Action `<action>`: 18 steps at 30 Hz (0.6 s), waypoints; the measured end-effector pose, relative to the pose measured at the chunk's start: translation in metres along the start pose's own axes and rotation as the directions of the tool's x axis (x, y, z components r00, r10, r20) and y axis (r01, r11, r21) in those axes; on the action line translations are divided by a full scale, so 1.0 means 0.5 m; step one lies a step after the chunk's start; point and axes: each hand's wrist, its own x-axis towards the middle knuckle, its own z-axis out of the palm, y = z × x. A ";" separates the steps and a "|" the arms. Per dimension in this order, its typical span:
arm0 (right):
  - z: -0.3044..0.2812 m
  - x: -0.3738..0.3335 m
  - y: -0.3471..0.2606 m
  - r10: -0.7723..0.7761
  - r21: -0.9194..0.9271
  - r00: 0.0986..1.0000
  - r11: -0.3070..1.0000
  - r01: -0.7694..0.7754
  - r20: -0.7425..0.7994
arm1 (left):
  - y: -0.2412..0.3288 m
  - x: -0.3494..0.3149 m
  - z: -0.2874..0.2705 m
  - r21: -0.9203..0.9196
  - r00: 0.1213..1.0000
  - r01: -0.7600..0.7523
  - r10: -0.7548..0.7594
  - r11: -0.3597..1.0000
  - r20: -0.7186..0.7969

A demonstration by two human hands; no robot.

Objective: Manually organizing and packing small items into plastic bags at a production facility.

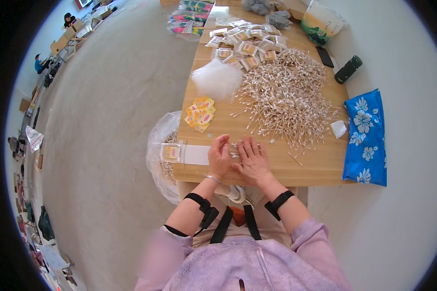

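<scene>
Tabletop [320, 173] with a swab pile [286, 97]; two hands near its near edge.
Below the left edge, a clear bag [156, 167] holds loose swabs; a clear pack [170, 152] at that edge holds more. The right hand [252, 159] lies open, palm down; the left hand [220, 156] is open, slightly cupped. Between them, a few swabs [234, 151] lie roughly parallel to the near edge.

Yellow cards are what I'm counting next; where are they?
In the head view, the yellow cards lie near the left edge of the table, between the clear plastic stack and white strip.
</scene>
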 end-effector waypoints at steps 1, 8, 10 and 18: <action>0.002 0.006 0.004 0.000 -0.012 1.000 1.000 0.000 -0.011 | 0.000 0.001 0.000 -0.001 1.000 0.007 -0.007 1.000 0.005; 0.001 0.014 0.004 0.031 -0.031 0.999 0.999 -0.031 -0.022 | 0.007 -0.003 -0.002 -0.017 0.999 0.023 -0.023 1.000 0.038; -0.004 0.021 0.010 0.010 0.035 0.985 0.999 -0.003 -0.175 | 0.005 -0.002 -0.007 0.002 0.998 0.049 -0.049 0.999 0.036; -0.008 0.023 0.027 0.139 0.243 0.947 0.968 -0.069 -0.288 | -0.002 -0.001 -0.009 -0.076 0.998 0.062 -0.062 0.995 0.007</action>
